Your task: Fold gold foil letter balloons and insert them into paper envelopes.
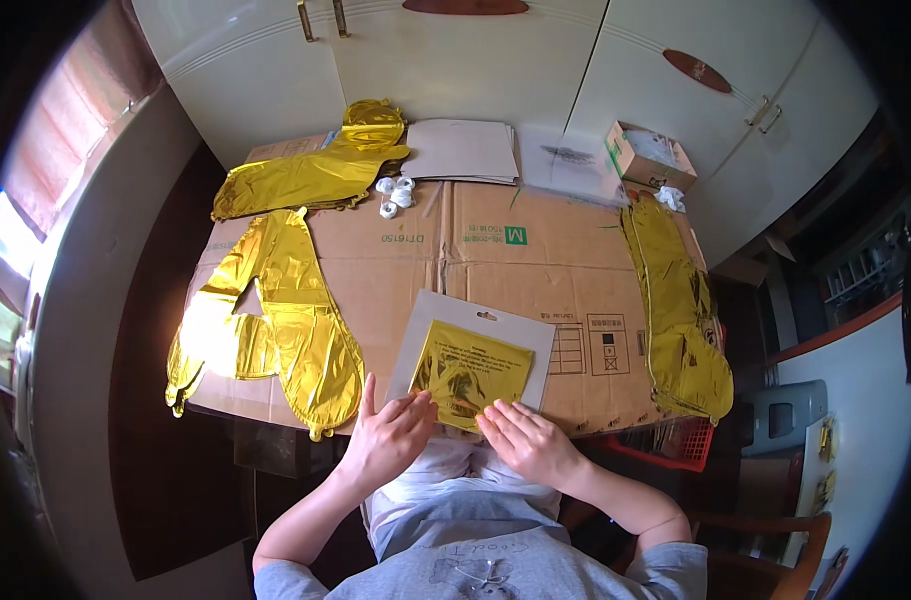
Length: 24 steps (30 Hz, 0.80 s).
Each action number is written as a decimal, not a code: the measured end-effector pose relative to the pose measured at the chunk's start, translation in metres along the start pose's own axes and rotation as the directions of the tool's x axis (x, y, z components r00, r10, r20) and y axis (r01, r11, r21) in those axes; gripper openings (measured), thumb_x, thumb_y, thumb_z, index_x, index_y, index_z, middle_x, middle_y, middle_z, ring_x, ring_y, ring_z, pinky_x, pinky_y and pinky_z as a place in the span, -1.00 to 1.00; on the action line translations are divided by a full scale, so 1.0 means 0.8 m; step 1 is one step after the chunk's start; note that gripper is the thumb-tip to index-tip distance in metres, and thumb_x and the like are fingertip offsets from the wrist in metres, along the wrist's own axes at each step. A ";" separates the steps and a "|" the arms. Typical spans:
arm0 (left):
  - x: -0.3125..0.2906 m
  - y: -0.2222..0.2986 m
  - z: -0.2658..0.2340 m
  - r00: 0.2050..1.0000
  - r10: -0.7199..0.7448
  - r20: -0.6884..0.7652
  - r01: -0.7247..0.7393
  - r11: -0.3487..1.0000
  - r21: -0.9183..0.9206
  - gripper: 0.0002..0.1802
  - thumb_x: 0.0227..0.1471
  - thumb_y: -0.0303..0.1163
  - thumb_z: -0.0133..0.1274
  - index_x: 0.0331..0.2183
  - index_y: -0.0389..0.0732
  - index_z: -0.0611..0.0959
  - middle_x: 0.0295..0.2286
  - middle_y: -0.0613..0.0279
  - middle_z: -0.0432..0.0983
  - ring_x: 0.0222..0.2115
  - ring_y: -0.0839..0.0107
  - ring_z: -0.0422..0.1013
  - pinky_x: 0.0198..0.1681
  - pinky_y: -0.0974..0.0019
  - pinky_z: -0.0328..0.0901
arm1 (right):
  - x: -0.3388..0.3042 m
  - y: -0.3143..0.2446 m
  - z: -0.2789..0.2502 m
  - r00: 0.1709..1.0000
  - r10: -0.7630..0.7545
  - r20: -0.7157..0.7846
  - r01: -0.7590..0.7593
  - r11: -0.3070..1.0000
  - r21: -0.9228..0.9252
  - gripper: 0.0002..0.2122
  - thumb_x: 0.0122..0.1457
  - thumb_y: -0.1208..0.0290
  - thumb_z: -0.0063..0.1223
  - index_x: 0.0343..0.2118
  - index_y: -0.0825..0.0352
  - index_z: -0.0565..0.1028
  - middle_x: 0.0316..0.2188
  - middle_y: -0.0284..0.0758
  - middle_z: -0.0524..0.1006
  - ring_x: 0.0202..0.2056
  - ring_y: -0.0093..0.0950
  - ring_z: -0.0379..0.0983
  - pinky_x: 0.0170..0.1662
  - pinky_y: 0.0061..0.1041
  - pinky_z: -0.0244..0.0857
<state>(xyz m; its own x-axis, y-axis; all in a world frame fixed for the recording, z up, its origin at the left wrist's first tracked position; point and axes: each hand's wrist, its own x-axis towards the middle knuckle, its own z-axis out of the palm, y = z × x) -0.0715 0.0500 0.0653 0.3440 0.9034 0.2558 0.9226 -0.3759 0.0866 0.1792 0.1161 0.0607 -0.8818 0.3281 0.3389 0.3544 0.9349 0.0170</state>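
A flat packet (466, 375) lies at the table's near edge: folded gold foil in a clear sleeve with small dark print, on top of a pale card (421, 320) with a hang hole. My left hand (391, 437) rests on the packet's lower left corner, fingers stretched and thumb raised apart. Across from it, the fingertips of my right hand (531, 440) press flat on the lower right part. Neither hand grips anything. A letter-shaped gold foil balloon (306, 340), uninflated, spreads out to the left of my left hand.
More flat gold foil balloons lie at the back left (306, 180) and along the right edge (676, 310). White ribbon rolls (396, 195), a stack of pale cards (461, 150), clear sleeves (576, 170) and a small box (651, 155) stand along the back. Brown cardboard (536, 260) covers the table.
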 end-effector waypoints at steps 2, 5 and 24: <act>0.005 -0.005 -0.003 0.999 0.050 -0.008 -0.050 0.999 -0.011 -0.72 -0.14 -0.30 0.20 -0.27 -0.05 0.65 -0.16 0.39 0.52 -0.13 0.51 0.42 0.18 -0.32 -0.03 | 0.002 0.008 -0.007 1.000 -0.030 0.007 0.029 0.999 0.034 -0.74 0.06 0.46 0.01 -0.18 0.40 0.54 -0.17 -0.20 0.57 -0.06 -0.33 0.50 0.01 -0.39 0.39; 0.018 -0.014 -0.004 0.989 0.144 -0.011 -0.145 0.988 -0.057 -0.74 -0.17 -0.30 0.22 -0.30 -0.04 0.66 -0.20 0.40 0.52 -0.13 0.51 0.42 0.16 -0.31 0.03 | 0.001 0.015 -0.011 1.000 -0.022 -0.001 0.022 1.000 0.002 -0.74 0.04 0.47 0.02 -0.19 0.38 0.55 -0.20 -0.24 0.58 -0.10 -0.36 0.51 -0.04 -0.41 0.42; 0.127 -0.041 -0.054 0.872 0.310 -0.379 -0.301 0.950 0.085 -0.73 -0.14 -0.38 0.13 -0.31 -0.24 0.57 -0.33 0.21 0.58 -0.29 0.36 0.53 -0.15 0.21 0.41 | 0.064 0.087 -0.069 0.942 0.144 -0.303 -0.169 0.984 -0.060 -0.85 -0.08 0.49 0.05 -0.38 0.28 0.50 -0.48 -0.44 0.54 -0.43 -0.54 0.51 -0.44 -0.55 0.40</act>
<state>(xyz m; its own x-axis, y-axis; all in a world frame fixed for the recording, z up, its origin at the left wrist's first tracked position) -0.0745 0.1454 0.1298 0.5201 0.5927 0.6150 0.7876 -0.6114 -0.0768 0.1759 0.1909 0.1309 -0.6853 0.4025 0.6069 0.5168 0.8559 0.0160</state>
